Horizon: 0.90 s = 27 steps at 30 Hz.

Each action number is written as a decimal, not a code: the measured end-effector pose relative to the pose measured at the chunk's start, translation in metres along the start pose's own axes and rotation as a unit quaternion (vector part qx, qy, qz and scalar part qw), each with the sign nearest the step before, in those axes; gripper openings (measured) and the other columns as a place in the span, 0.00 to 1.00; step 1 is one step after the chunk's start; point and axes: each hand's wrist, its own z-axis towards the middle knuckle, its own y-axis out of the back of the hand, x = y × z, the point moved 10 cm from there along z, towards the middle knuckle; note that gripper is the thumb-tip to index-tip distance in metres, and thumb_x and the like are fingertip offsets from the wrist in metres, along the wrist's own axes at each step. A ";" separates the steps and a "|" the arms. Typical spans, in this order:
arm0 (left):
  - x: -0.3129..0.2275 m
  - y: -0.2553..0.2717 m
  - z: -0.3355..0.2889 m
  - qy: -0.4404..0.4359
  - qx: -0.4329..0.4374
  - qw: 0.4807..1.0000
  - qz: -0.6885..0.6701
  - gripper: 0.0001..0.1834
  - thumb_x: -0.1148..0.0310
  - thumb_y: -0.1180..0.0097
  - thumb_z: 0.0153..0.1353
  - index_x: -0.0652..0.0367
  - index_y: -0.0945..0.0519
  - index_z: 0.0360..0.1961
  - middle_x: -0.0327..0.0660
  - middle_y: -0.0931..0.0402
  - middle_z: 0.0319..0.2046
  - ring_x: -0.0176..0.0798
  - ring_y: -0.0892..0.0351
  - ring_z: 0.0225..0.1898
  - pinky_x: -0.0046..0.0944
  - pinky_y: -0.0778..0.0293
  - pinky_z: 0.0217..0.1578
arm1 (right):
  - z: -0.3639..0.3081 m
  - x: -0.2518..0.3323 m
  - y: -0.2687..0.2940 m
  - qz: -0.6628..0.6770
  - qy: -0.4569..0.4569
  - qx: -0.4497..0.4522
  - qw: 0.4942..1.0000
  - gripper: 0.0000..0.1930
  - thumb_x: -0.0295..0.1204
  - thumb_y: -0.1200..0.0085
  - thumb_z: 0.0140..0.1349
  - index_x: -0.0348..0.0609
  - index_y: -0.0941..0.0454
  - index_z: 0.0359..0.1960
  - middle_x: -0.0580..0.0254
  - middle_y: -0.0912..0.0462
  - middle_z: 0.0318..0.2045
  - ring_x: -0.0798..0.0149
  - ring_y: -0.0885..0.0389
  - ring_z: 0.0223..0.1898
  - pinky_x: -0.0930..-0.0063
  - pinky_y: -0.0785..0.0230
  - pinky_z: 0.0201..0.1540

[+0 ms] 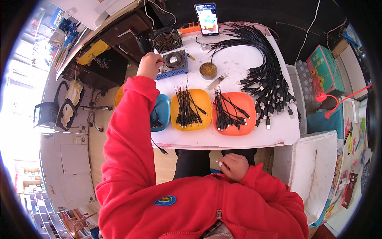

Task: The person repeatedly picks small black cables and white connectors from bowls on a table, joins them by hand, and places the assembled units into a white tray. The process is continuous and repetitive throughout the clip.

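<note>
My left hand (pixel 150 65) reaches out over the far left of the table, fingers pinched at the edge of a blue box-shaped device with a round silvery pot (pixel 174 59) on top. What the pinch holds is too small to make out. Low over my lap, my right hand (pixel 234 166) is curled closed, with a small white bit showing at its fingertips. Short black cables lie in a blue tray (pixel 162 104), a yellow tray (pixel 206 102) and an orange tray (pixel 247 104). My left sleeve partly covers the blue tray. One cable end (pixel 162 150) hangs past the table's front edge.
A large bundle of black USB cables (pixel 274 83) curves along the table's right side. A round tin of amber stuff (pixel 208 70) stands mid-table. Behind are a propped phone (pixel 207 22), an orange power strip (pixel 190 28) and a black fan (pixel 166 41). A white foam box (pixel 314 163) stands right.
</note>
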 end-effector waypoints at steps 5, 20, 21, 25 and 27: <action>0.006 -0.018 0.011 -0.008 0.010 1.000 0.001 0.06 0.76 0.37 0.45 0.60 0.18 0.27 0.49 0.25 0.27 0.53 0.23 0.32 0.45 0.27 0.35 | 0.001 0.000 -0.001 -0.014 0.002 0.002 1.000 0.06 0.25 0.43 0.51 0.41 0.23 0.32 0.57 0.23 0.24 0.53 0.21 0.27 0.63 0.28 0.30; 0.010 -0.044 0.039 0.026 0.140 0.985 0.099 0.04 0.76 0.38 0.47 0.61 0.17 0.26 0.51 0.20 0.27 0.53 0.19 0.33 0.44 0.24 0.36 | -0.001 -0.004 -0.001 0.000 -0.002 0.020 1.000 0.08 0.27 0.44 0.53 0.42 0.23 0.35 0.57 0.21 0.26 0.53 0.21 0.29 0.63 0.27 0.32; 0.010 -0.047 0.040 0.029 0.156 0.981 0.116 0.02 0.75 0.38 0.48 0.61 0.17 0.25 0.51 0.20 0.28 0.53 0.19 0.34 0.44 0.23 0.37 | -0.001 -0.004 0.000 0.003 0.000 0.016 1.000 0.07 0.27 0.44 0.53 0.42 0.23 0.34 0.57 0.22 0.26 0.53 0.21 0.29 0.63 0.27 0.32; 0.004 -0.049 0.044 0.008 0.153 0.976 0.157 0.01 0.75 0.39 0.48 0.60 0.17 0.23 0.51 0.20 0.28 0.53 0.19 0.35 0.45 0.23 0.37 | -0.001 -0.004 0.001 0.008 0.004 0.011 1.000 0.07 0.25 0.44 0.52 0.40 0.23 0.33 0.56 0.22 0.25 0.52 0.21 0.28 0.63 0.28 0.30; 0.005 -0.050 0.044 0.005 0.145 0.976 0.164 0.01 0.75 0.39 0.48 0.59 0.17 0.23 0.51 0.20 0.28 0.54 0.19 0.35 0.45 0.23 0.37 | -0.002 -0.003 0.002 0.007 0.005 0.009 1.000 0.06 0.24 0.44 0.52 0.39 0.23 0.32 0.55 0.22 0.24 0.52 0.21 0.27 0.63 0.28 0.30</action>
